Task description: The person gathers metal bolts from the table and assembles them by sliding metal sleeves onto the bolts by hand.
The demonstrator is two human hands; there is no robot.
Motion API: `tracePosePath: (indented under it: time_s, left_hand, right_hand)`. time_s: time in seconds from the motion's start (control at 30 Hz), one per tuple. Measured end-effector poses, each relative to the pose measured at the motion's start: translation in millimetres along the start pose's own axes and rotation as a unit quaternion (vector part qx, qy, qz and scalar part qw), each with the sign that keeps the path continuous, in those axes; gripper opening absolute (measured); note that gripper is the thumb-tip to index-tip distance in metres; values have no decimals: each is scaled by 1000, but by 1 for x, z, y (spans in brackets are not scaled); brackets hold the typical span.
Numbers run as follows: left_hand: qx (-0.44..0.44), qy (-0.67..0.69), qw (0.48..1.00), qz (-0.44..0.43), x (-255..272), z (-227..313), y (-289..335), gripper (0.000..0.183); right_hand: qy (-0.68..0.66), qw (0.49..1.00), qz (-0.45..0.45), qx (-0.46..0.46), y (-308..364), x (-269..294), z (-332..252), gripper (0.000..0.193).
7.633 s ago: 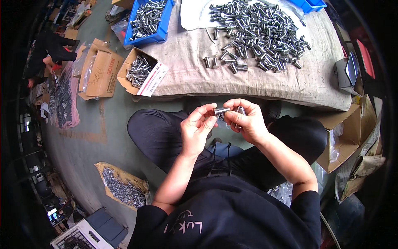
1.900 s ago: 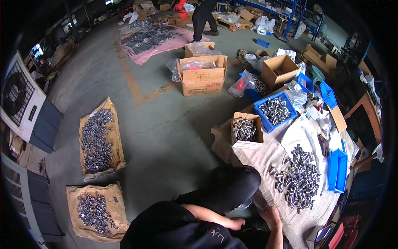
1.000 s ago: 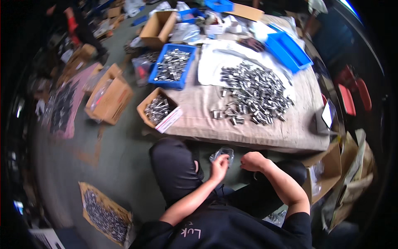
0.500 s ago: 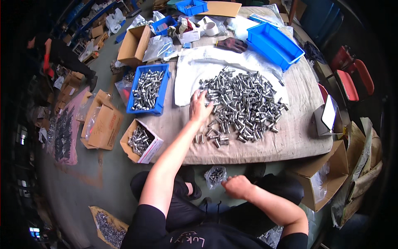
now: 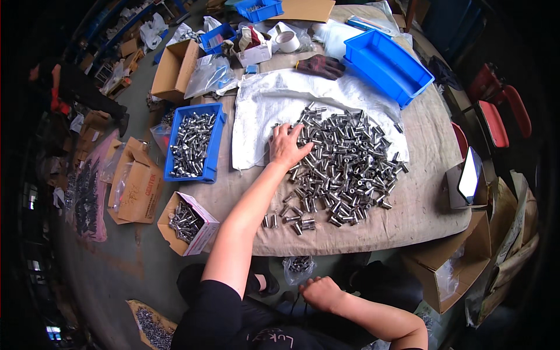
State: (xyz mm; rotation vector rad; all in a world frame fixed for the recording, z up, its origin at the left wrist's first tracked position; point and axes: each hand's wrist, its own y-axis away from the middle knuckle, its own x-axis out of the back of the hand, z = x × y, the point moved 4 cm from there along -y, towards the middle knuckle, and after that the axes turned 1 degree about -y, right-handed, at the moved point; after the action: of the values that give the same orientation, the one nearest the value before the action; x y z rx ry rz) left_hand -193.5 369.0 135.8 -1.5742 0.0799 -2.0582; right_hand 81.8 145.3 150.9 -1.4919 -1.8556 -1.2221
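Note:
A large heap of short silver metal sleeves with flanged ends [image 5: 344,163] lies on the table, partly over a white sack [image 5: 251,125]. At its left edge rests my left hand [image 5: 287,146], palm down with fingers spread, touching the pieces; nothing shows gripped in it. Low over my lap, my right hand [image 5: 322,293] is closed, its fingers curled under, and whatever may be inside is hidden. Just beyond it appears a clear plastic bag of small metal pieces [image 5: 299,265], below the table's near edge. Several loose sleeves [image 5: 300,224] lie at the heap's near side.
Left of the heap are a blue bin [image 5: 219,137] and a carton [image 5: 195,242], both holding metal pieces. An empty blue bin [image 5: 388,67] and a dark glove [image 5: 321,66] lie at the back. An open carton [image 5: 429,280] stands at right. Another person [image 5: 87,96] is at far left.
The head view has shifted, so the table sits lower in it. My left hand has slid slightly farther along the heap's left edge, fingers wider apart. My right hand has drawn toward my lap.

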Motion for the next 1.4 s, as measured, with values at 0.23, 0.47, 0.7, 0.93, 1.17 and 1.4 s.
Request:
tracePosePath:
  time_s: [0.23, 0.47, 0.7, 0.93, 1.17, 1.4]
  left_hand:
    - [33, 30, 997, -58, 6, 2, -6, 56]
    - [152, -6, 978, -142, 5, 19, -11, 60]
    - [72, 22, 996, -54, 0, 24, -11, 40]
    - [6, 40, 996, -77, 23, 7, 13, 47]
    - [43, 5, 993, -113, 16, 30, 12, 57]
    - [92, 33, 980, -171, 26, 22, 7, 62]
  right_hand:
    - [13, 1000, -19, -11, -5, 1, 0, 14]
    - [7, 1000, -20, -17, -5, -5, 2, 15]
    - [-1, 999, -39, -37, -6, 0, 12, 20]
    - [27, 1000, -14, -4, -18, 14, -2, 17]
    - [39, 999, -20, 16, -4, 0, 0, 23]
    - [43, 998, -34, 29, -9, -1, -2, 24]
